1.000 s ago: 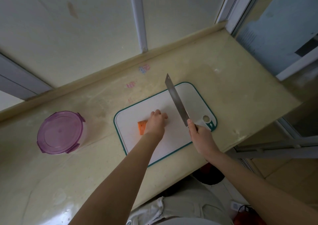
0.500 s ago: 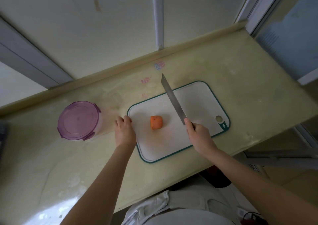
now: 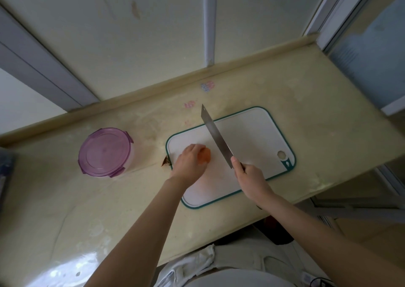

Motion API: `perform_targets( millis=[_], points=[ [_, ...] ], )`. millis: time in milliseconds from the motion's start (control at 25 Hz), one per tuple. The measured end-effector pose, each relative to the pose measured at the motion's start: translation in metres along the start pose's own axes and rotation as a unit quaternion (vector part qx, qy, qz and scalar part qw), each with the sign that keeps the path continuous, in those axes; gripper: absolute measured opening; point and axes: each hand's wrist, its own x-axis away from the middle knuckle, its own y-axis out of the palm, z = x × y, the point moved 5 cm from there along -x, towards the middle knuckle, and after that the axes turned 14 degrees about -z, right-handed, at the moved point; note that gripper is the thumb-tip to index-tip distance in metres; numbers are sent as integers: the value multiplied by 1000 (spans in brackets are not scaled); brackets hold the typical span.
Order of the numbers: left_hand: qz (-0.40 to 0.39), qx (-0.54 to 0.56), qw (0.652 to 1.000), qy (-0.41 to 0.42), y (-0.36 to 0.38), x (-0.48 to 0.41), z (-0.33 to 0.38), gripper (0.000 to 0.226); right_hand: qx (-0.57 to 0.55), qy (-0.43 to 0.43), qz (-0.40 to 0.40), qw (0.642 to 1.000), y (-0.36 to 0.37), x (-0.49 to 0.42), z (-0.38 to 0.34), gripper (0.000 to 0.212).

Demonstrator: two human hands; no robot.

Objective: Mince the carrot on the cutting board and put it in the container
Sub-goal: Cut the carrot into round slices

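A short orange carrot piece (image 3: pixel 205 155) lies on the left part of the white, green-rimmed cutting board (image 3: pixel 252 137). My left hand (image 3: pixel 188 162) covers the carrot's left side, its fingers curled over it. My right hand (image 3: pixel 252 178) grips the handle of a long knife (image 3: pixel 215 136), whose blade points up and away, just right of the carrot. The round container (image 3: pixel 105 152) stands left of the board with its purple lid closed.
A small dark scrap (image 3: pixel 166 161) lies on the counter by the board's left edge. The yellowish counter (image 3: pixel 328 111) ends at a wall behind and drops off at the near and right edges. A white cloth (image 3: pixel 197 262) hangs below.
My left hand left the carrot, went to the counter left of the board, and has come back onto the carrot. The knife stayed raised over the board.
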Motion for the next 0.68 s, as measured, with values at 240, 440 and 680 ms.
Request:
perform_targets(
  millis=[240, 440, 680],
  points=[
    [65, 115, 990, -50, 10, 9, -14, 39, 31, 17, -37, 999, 4, 9, -8, 62],
    [96, 117, 987, -50, 9, 14, -11, 34, 64, 5, -63, 996, 7, 20, -20, 62],
    [101, 119, 985, -67, 9, 10, -11, 36, 79, 9, -64, 995, 6, 30, -26, 60]
  ],
)
